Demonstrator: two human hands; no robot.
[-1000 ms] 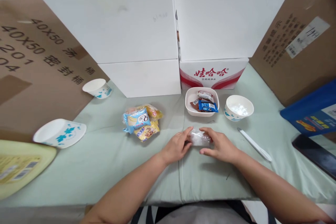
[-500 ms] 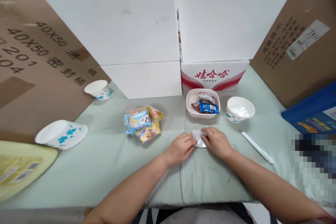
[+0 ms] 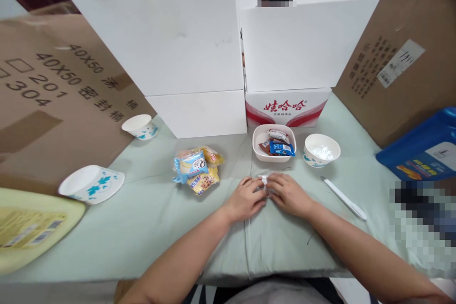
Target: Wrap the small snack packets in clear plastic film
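My left hand [image 3: 247, 199] and my right hand [image 3: 288, 194] meet over the cloth-covered table, their fingers closed on a small piece of crumpled clear plastic [image 3: 263, 179]. Most of the plastic is hidden under the fingers. Just beyond them stands a square, pale pink bowl [image 3: 262, 156] with several wrapped snacks, a blue packet [image 3: 281, 148] among them. To its right, a paper bowl [image 3: 315, 159] with a blue leaf print contains more clear plastic. A slim white tool [image 3: 345, 198] with a grey tip lies to the right of my right hand.
Snack packets [image 3: 194, 166] are piled on the left. Two paper bowls [image 3: 140, 129] [image 3: 101, 187] lie tilted farther left, near a yellow bottle [image 3: 35, 228]. White boxes [image 3: 199, 114] and brown cartons [image 3: 384, 66] wall the table; a blue container [image 3: 420, 147] stands right.
My hands have drawn closer together and now cover more of the plastic. The camera view has tilted up slightly, so more shows above the boxes.
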